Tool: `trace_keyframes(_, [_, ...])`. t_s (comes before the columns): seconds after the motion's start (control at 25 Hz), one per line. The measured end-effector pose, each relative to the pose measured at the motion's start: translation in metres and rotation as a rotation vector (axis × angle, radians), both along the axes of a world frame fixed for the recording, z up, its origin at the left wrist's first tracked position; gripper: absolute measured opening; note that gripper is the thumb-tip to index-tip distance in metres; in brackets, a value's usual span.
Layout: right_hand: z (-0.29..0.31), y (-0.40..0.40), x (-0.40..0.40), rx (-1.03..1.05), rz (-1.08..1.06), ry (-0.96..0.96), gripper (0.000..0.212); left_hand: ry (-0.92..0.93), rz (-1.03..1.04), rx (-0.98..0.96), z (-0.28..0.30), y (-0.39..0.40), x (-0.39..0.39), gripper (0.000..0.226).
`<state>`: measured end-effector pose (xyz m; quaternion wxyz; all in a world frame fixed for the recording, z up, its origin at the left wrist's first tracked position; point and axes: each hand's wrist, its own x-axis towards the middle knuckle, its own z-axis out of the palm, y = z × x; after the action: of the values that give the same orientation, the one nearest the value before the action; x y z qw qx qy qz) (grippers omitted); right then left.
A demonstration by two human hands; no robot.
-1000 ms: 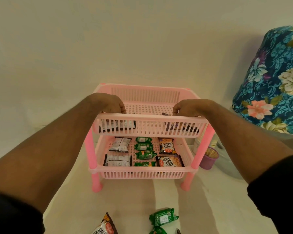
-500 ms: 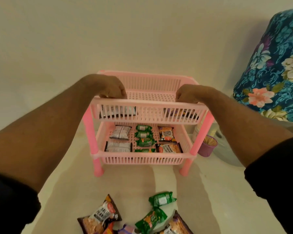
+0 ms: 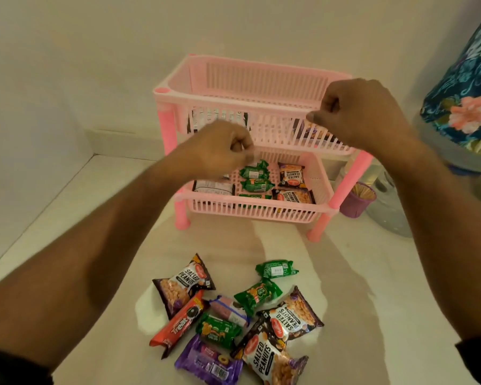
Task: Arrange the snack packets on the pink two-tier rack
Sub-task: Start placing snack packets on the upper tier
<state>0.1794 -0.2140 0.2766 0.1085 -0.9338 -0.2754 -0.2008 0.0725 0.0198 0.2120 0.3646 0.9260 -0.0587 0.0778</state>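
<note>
The pink two-tier rack (image 3: 261, 207) stands on the pale counter near the wall. Its lower tier holds white, green (image 3: 254, 173) and salted-peanut packets (image 3: 290, 175) in rows. Behind the slats of the upper tier lie a dark packet at the left (image 3: 220, 118) and another at the right. My left hand (image 3: 220, 148) hovers in front of the rack's left side, fingers curled, holding nothing. My right hand (image 3: 356, 112) is a loose fist in front of the upper tier's right end. A pile of loose packets (image 3: 233, 315) lies on the counter near me.
A small purple cup of toothpicks (image 3: 357, 200) stands right of the rack, beside a clear container (image 3: 392, 207). A floral-covered object (image 3: 467, 87) fills the right edge. The wall runs behind and to the left.
Both hands have left the upper tier and drawn back toward me with fingers curled. The view has tilted down, bringing the pile of loose packets into sight.
</note>
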Motion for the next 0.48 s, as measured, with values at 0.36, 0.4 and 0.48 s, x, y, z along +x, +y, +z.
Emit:
trace_keyframes(0.36, [-0.138,-0.034,-0.066,-0.165,-0.011,0.325,0.020,0.368,0.117,0.120,-0.160,0.004,-0.067,0.029])
trace_keyframes(0.4, [-0.157,-0.041,-0.071,-0.216,-0.016,0.430,0.016,0.411,0.142,0.148,-0.176,0.002,-0.076,0.043])
trace_keyframes(0.48, [-0.193,-0.055,-0.084,-0.290,0.011,0.634,0.026,0.435,0.175,0.263,-0.206,-0.005,-0.093,0.062])
